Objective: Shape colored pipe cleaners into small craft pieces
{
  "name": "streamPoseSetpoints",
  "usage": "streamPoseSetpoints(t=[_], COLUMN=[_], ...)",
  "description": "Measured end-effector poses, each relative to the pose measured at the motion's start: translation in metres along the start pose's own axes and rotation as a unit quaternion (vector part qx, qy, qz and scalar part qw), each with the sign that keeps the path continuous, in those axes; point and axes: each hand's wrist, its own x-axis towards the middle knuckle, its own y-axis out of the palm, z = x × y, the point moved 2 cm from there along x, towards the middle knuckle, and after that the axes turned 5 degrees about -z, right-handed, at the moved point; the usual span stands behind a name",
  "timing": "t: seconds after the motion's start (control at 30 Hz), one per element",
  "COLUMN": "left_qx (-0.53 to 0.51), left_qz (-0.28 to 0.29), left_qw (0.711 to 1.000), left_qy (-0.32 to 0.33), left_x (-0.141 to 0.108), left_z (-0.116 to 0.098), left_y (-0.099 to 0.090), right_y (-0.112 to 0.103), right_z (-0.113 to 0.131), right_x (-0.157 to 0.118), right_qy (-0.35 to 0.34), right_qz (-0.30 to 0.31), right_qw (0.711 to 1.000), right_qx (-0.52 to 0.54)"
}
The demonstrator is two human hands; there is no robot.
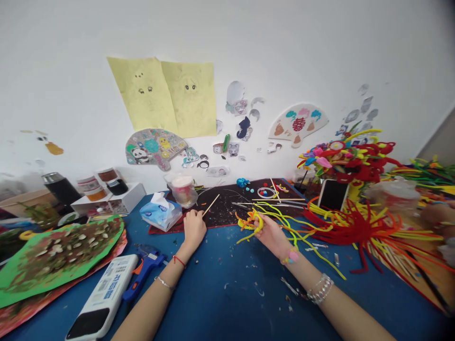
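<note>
My left hand (194, 229) rests on the blue table, pinching a thin wooden stick (210, 206) that points up and right over a dark speckled mat (227, 210). My right hand (270, 235) is shut on a bunch of bent yellow pipe cleaners (257, 222), some with orange among them. Long yellow strands trail from it across the table to the right. Just beyond them lies a large spray of red, orange and yellow pipe cleaners (359, 227). A tissue packet (160, 212) sits to the left of my left hand.
A blue-and-orange hot glue gun (146, 270) and a white box (103, 296) lie at front left, beside a green seed-covered board (60, 251). A plastic jar (181, 190), a propped phone (333, 194) and a pipe-cleaner bouquet (348, 161) stand at the back against the wall.
</note>
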Motion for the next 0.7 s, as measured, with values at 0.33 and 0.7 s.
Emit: streamPoseSetpoints(t=[0.33,0.7], left_qx=[-0.319,-0.413], left_qz=[0.324,0.368], left_qw=[0.890,0.808], left_qy=[-0.027,-0.204], left_x=[-0.041,-0.050], left_z=[-0.086,-0.079], left_y=[0.036,0.039], right_y=[0.008,-0.009], right_z=[-0.012,-0.008], right_x=[-0.008,0.015], right_qy=[-0.070,-0.354], right_qz=[0.093,-0.054], right_qw=[0.958,0.708], right_qx=[-0.261,-0.609])
